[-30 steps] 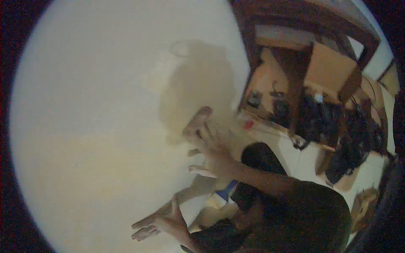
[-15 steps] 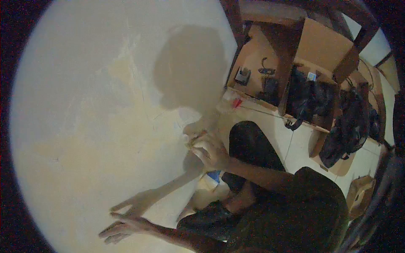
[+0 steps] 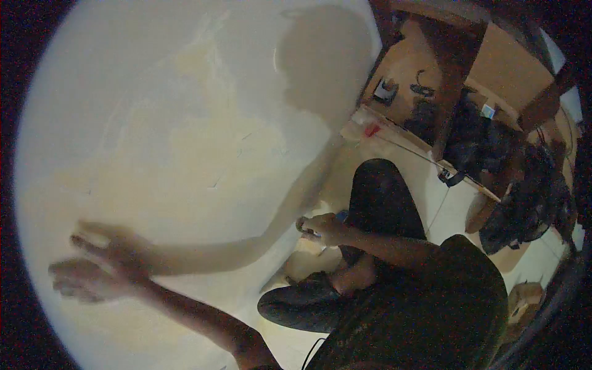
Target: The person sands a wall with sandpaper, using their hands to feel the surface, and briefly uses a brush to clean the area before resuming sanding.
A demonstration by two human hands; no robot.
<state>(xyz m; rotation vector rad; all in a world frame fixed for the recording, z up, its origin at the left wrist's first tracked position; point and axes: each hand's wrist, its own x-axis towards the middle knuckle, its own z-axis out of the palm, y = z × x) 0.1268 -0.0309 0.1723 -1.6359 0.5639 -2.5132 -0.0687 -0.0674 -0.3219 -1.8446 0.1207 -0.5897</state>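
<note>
My left hand (image 3: 95, 271) is stretched out to the far left against the pale, patchy wall (image 3: 203, 185), fingers extended and slightly smeared by motion. Its shadow falls right beside it. Nothing shows in that hand. My right hand (image 3: 327, 229) is low by my raised knee (image 3: 385, 191), its fingers curled together with a small dark rounded shape at the tips; I cannot tell what it holds. A bit of blue (image 3: 343, 215) shows just behind this hand, and a pale patch lies below it near the foot of the wall.
Open cardboard boxes (image 3: 509, 68) stand at the upper right, with black bags (image 3: 475, 139) and small dark items in them. A red item (image 3: 372, 129) lies by the wall's edge. A smaller brown box (image 3: 524, 302) sits at the lower right on the tiled floor (image 3: 435, 206).
My left hand has swept up and further left along the wall. My right hand has come away from the wall and dropped lower beside the knee. The view has shifted slightly.
</note>
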